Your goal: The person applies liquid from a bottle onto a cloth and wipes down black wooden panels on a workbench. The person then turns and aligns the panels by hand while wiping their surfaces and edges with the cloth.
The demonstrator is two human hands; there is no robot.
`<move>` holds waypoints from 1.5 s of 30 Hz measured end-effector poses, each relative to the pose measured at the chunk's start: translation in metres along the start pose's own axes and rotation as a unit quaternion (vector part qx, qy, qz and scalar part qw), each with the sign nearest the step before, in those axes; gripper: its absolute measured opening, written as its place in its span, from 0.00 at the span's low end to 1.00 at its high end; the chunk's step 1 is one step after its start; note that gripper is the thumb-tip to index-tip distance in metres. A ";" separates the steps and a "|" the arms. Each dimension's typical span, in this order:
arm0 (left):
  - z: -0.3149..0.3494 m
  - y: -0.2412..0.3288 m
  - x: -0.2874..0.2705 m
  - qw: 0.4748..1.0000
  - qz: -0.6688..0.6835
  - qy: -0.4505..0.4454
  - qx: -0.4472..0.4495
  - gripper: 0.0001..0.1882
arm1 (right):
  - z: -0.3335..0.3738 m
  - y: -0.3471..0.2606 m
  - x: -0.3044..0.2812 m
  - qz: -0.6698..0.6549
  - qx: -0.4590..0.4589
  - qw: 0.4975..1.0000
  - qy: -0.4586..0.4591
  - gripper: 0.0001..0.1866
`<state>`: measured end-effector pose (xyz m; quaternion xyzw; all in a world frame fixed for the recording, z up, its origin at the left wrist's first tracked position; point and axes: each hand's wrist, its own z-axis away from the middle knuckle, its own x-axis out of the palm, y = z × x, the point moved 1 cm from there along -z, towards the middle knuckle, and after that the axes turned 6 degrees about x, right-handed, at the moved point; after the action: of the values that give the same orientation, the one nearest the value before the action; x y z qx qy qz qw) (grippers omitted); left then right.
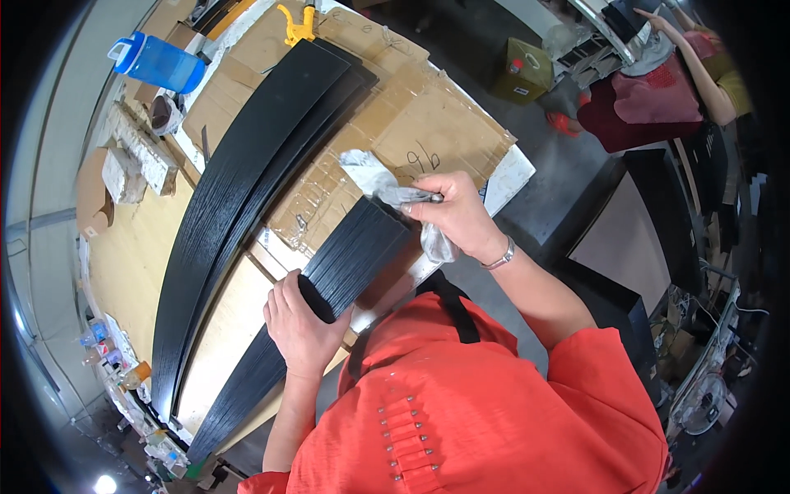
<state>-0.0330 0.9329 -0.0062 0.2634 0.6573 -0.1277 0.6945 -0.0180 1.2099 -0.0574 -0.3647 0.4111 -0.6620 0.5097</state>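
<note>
A long, curved black panel (362, 251) with a grooved surface lies across the near side of the table, its wide end toward my right hand. My left hand (300, 329) wraps over its middle, fingers on the far side and thumb on the near side. Between them shows a dark oval patch that I cannot make out. My right hand (457, 214) is closed on a crumpled whitish rag (370, 173) at the panel's wide end. Part of the rag hangs below the fingers, and a small dark tip sticks out by them. Beyond lie stacked, larger curved black panels (239, 173).
Cardboard (448, 115) covers the table's far part. A blue bottle (169, 64) and a yellow clamp (298, 25) stand at its far edge; white foam blocks (136, 165) lie left. At far right, another person (658, 90) works near a green can (524, 72).
</note>
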 end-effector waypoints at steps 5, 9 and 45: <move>0.000 0.003 -0.001 1.000 0.012 0.001 -0.007 0.46 | 0.011 -0.018 0.007 0.069 -0.103 0.992 0.016 0.06; 0.000 0.002 -0.001 1.000 0.020 -0.003 -0.018 0.46 | 0.007 -0.028 0.005 0.125 0.010 0.992 0.008 0.17; 0.002 -0.004 -0.004 0.998 0.066 -0.011 -0.014 0.46 | 0.000 -0.024 0.011 0.008 0.093 0.995 0.042 0.16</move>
<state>-0.0336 0.9278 -0.0030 0.2951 0.6324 -0.0756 0.7122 -0.0295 1.2026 -0.0343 -0.2843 0.3712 -0.7081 0.5291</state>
